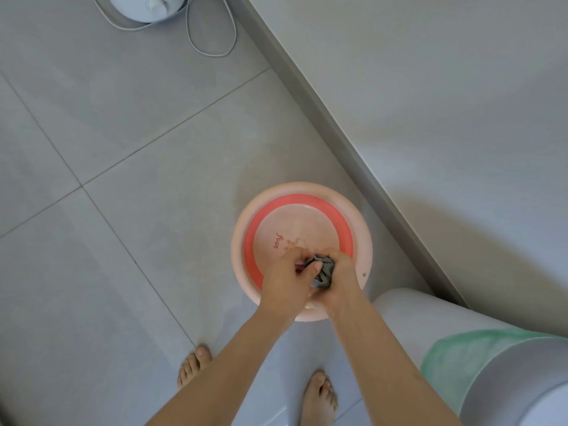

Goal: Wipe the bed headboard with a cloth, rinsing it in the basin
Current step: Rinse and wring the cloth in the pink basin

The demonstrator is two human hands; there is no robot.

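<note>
You are bending over the round pale-pink plastic basin with a coral-red inner band point(367, 238), and it is sitting on the grey tiled floor point(123, 149) near the grey skirting board point(338, 133). Your left hand point(287, 279) and your right hand point(339, 282) are pressing together, touching each other. Both are gripping the crumpled grey cloth point(325, 267), with the fingers of each curling round it. The cloth is bunching up between your palms over the near half of the basin. Whether it is dipping into water, I cannot tell. The red word "foot" is showing on the pale bottom of the basin, just beyond your left knuckles.

Your bare left foot point(192, 368) and bare right foot point(319, 395) are standing on the tiles, near the basin. A white cylindrical object with a green band point(455, 358) is standing just beside the basin at your right. Far off at the top, a white rounded appliance point(144, 7) is resting on the floor with its pale cord point(212, 41) looping beside it.
</note>
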